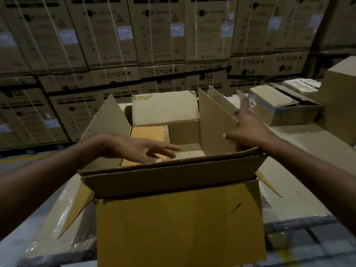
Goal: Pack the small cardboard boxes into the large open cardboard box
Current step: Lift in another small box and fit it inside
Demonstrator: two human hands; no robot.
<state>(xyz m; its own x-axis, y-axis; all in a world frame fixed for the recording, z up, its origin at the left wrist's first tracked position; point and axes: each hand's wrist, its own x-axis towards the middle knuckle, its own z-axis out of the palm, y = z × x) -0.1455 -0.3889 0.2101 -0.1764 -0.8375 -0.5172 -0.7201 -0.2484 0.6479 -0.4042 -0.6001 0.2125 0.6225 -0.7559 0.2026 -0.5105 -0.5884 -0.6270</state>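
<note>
A person's left hand [142, 149], fingers spread, hangs over the large box [173, 218] while the right hand [248, 130], fingers splayed, hovers at two o'clock.

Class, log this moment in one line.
left hand: open, over large box | right hand: open, over right flap | small boxes: some inside

Dim warehouse light — motion-blurred right hand [248, 130], bowed wide-angle edges.
</note>
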